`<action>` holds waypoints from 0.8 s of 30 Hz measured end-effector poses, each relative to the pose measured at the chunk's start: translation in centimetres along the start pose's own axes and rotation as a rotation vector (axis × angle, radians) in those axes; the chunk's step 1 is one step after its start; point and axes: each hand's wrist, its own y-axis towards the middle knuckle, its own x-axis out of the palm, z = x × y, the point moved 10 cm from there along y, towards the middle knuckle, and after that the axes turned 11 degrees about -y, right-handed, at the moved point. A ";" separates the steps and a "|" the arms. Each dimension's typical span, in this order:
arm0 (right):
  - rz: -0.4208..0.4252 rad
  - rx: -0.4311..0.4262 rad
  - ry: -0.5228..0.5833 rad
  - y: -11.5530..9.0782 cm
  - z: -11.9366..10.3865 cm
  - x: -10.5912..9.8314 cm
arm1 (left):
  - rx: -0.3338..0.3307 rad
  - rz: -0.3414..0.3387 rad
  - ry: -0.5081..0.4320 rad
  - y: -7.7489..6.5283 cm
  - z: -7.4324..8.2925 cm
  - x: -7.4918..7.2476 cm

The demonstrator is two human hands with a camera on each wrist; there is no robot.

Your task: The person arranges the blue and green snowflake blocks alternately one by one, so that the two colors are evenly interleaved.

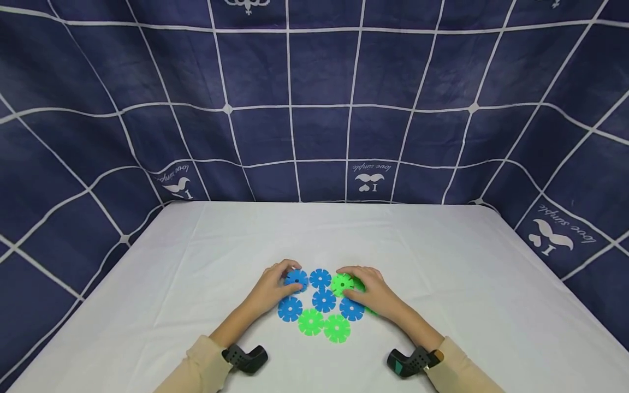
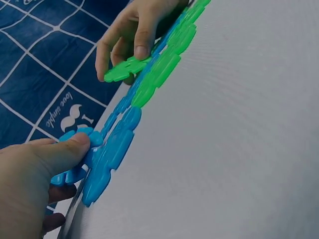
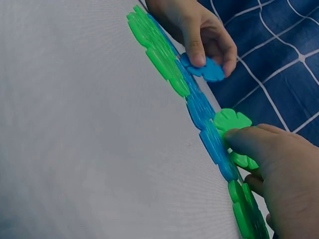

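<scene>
A person's left hand point(image 1: 271, 286) pinched a blue notched plastic disc point(image 1: 297, 278), thumb and fingers partly spread across it. The right hand point(image 1: 375, 290) gripped a green notched plastic disc point(image 1: 341, 283) in the same half-open way. Both held discs were tilted up from a white tablecloth point(image 1: 432, 251), one in front of each hand. Between and below the hands lay four loose blue discs point(image 1: 324, 301), with two loose green discs point(image 1: 311, 322) side by side nearest the person. More green showed partly hidden by the right hand. Beyond the table hung a navy curtain point(image 1: 319, 134) with white grid lines.
</scene>
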 end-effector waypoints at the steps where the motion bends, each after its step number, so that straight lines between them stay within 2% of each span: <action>1: -0.003 -0.004 0.007 0.0 0.0 0.0 | -0.001 -0.006 -0.016 0.0 0.0 0.0; 6: -0.029 0.026 0.043 -0.2 0.2 0.4 | -0.042 -0.017 -0.136 0.2 -0.4 -0.7; 12: -0.061 0.023 0.051 -0.1 0.0 0.7 | -0.079 0.029 -0.198 0.7 -0.8 -3.2; 16: -0.071 0.006 0.056 -0.1 -0.3 0.5 | -0.087 0.029 -0.169 1.0 -1.2 -4.7; 19: -0.085 0.015 0.065 -0.2 -0.4 0.5 | -0.092 0.022 -0.114 1.1 -1.8 -5.8; 24: -0.114 0.022 0.074 -0.3 -0.6 0.8 | -0.097 0.017 -0.084 1.0 -3.1 -7.5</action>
